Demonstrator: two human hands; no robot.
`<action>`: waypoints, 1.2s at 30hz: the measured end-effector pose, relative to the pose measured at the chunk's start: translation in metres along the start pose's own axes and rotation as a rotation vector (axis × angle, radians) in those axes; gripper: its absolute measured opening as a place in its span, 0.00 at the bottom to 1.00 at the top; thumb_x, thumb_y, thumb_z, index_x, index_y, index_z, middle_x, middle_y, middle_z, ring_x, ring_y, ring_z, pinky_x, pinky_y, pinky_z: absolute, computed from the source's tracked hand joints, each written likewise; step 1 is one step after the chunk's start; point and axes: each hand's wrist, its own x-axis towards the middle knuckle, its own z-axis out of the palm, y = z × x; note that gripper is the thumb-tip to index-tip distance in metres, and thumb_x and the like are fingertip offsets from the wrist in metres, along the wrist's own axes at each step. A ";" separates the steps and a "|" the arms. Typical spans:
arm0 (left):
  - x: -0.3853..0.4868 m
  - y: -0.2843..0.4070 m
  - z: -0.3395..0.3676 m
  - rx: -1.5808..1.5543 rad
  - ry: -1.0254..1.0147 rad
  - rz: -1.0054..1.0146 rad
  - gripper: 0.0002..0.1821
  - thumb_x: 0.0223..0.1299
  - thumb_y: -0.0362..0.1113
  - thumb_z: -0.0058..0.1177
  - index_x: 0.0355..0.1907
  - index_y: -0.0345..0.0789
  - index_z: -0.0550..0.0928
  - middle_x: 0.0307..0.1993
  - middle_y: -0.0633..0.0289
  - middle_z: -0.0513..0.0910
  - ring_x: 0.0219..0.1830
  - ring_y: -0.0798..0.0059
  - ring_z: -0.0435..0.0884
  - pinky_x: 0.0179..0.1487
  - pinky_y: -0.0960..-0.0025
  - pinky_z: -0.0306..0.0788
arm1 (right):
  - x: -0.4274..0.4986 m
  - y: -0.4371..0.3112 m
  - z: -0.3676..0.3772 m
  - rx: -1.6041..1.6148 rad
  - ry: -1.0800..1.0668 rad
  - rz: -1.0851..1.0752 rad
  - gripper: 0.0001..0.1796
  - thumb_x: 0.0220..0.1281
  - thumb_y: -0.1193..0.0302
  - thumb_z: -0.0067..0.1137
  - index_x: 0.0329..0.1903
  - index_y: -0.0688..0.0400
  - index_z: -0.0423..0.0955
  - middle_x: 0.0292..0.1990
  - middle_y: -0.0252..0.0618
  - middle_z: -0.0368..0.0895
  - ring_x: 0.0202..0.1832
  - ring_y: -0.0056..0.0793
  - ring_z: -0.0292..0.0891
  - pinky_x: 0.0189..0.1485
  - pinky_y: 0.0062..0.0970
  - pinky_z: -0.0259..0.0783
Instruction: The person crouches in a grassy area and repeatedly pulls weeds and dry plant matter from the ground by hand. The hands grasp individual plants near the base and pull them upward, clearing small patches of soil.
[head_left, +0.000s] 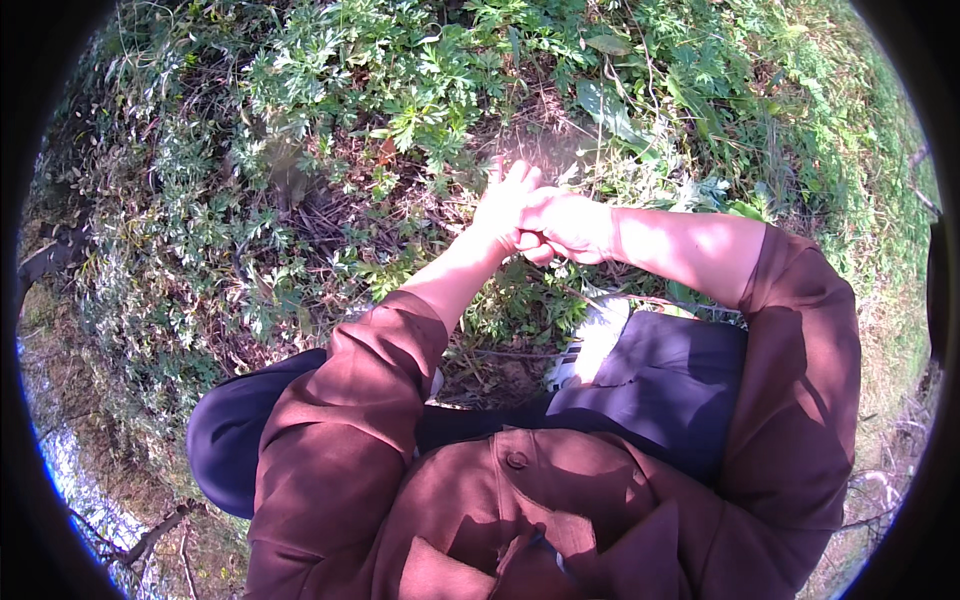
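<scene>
Both bare hands meet in front of me above low leafy plants, washed out by bright sun. My left hand (504, 206) points away with its fingers partly extended. The fingers of my right hand (568, 223) curl around the wrist side of the left one, and whether anything is held between them cannot be made out. Beneath lie green lobed-leaf weeds (427, 97) and dry stems (330, 225). Below the hands, between my knees, shows a white shoe (600, 337) on the ground.
My knees in dark trousers (660, 375) are bent on either side. A thick branch (49, 262) reaches in at the left edge, and another bare branch (154, 536) at the lower left. Thin twigs (877, 517) stand at the lower right. Grass (847, 150) covers the right side.
</scene>
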 end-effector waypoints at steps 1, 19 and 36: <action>-0.002 0.000 0.005 0.097 -0.018 -0.038 0.40 0.36 0.54 0.55 0.57 0.38 0.71 0.56 0.53 0.67 0.62 0.52 0.61 0.68 0.39 0.41 | -0.001 -0.002 0.003 -0.045 -0.032 -0.031 0.13 0.69 0.68 0.44 0.29 0.60 0.70 0.22 0.30 0.69 0.21 0.18 0.65 0.22 0.19 0.64; 0.013 0.033 -0.006 -0.785 -0.120 -0.589 0.14 0.56 0.30 0.44 0.46 0.29 0.71 0.42 0.48 0.71 0.49 0.52 0.69 0.54 0.57 0.66 | 0.011 -0.025 -0.112 -1.958 0.174 -0.299 0.14 0.55 0.59 0.53 0.31 0.57 0.76 0.30 0.45 0.78 0.37 0.43 0.76 0.41 0.40 0.71; 0.025 -0.074 -0.060 0.321 -0.186 -0.656 0.20 0.63 0.41 0.41 0.52 0.31 0.73 0.50 0.53 0.77 0.56 0.61 0.73 0.63 0.55 0.59 | 0.025 -0.028 -0.086 -1.839 0.124 -0.585 0.05 0.50 0.69 0.52 0.27 0.56 0.70 0.23 0.44 0.73 0.28 0.47 0.74 0.33 0.39 0.71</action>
